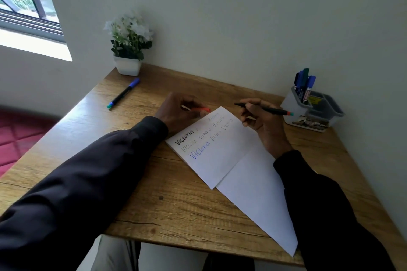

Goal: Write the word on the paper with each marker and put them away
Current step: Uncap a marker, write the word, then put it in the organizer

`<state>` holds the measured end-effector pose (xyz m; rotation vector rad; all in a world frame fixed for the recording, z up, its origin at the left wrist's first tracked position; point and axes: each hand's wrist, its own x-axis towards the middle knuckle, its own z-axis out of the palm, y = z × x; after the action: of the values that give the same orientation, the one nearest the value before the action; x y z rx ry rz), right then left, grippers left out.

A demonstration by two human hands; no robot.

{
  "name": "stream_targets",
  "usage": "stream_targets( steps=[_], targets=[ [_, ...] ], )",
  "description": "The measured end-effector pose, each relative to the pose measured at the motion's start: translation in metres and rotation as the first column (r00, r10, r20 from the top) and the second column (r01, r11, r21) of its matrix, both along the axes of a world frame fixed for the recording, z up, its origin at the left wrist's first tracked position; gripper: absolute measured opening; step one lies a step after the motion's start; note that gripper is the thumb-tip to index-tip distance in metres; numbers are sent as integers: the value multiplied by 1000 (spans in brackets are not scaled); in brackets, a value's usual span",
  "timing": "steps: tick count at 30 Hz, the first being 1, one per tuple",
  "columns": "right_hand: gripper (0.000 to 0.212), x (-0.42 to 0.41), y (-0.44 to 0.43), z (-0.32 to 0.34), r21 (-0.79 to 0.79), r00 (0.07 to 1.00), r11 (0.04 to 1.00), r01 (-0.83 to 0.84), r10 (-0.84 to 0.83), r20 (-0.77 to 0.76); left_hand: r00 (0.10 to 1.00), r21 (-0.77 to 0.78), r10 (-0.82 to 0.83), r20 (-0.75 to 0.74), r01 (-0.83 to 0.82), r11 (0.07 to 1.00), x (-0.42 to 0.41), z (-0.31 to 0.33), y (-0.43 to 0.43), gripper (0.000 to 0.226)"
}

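The paper [222, 152] lies on the wooden table [136, 182], its far corner just under both hands, and it already carries several copies of "Victoria", the nearest in dark and blue ink, the farther ones too faint to tell the colour. A second blank sheet [257, 193] sticks out from beneath it toward the person's body.

The right hand [262, 121] is closed around a black marker [264, 109] with an orange band and teal end, held level above the paper's far edge, its uncapped dark tip pointing left toward the other hand. The left hand [178, 110] is curled around an orange cap [199, 109], which pokes out rightward from the fingers, close to the marker tip but apart from it.

By my reading, this marker is at the capping or uncapping stage; which of the two I cannot tell. If writing with it is done, the next move calls for lining tip and cap up, pressing them together, then carrying the pen right to the grey holder [312, 110] just beyond the right hand, where other markers [305, 86] stand.

One blue-capped marker [124, 93] lies well left of the left hand, near a potted plant [130, 44], seemingly not yet put away.

The left palm and fingertips are hidden, the marker's own ink colour is unclear, and the holder's labels are unreadable.
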<state>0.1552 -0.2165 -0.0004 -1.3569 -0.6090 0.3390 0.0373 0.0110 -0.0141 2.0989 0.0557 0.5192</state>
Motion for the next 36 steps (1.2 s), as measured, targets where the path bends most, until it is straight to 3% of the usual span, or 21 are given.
stream_targets(
  steps=[4,15,21,27,36],
  targets=[
    [13,2,-3,12,37,1000,999,16,-16,-16,1000,-22,19,19,-19,1000,-3,5,-1,16],
    [19,-52,-20,44,-18,967,989,-144,144,211,998,-254,38,59,-22,967,-39,17,-18,17],
    [20,-83,-16,39,-21,950,975,-220,219,224,993,-198,1,116,22,980,-56,26,-30,20],
    [27,-90,-14,42,-5,956,986,-168,164,243,987,-157,-11,163,37,987,-66,31,-33,21],
    [16,-98,-10,42,-10,958,988,-154,152,242,983,-147,-27,183,54,988,-76,36,-30,21]
  ],
)
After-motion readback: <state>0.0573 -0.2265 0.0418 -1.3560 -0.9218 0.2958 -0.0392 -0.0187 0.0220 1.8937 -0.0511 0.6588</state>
